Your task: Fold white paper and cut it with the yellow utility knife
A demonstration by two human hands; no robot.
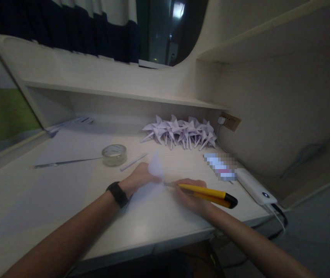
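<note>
My left hand (139,178), with a black watch on the wrist, pinches a folded white sheet of paper (156,166) that stands up from the desk. In my right hand (192,200) is a yellow utility knife (202,190) with a black end. Its grey blade points left and meets the paper near my left fingertips; whether it is cutting in cannot be made out. A thin rolled paper stick (134,161) lies just beyond my left hand. Beside that stick sits a roll of clear tape (114,155).
Several white paper pinwheels (179,131) are heaped at the back of the desk (142,235). White paper sheets (51,200) cover the left side, with a thin dark strip (66,162) across them. At right lie a phone (219,166) and a white power bank (256,187) with cables.
</note>
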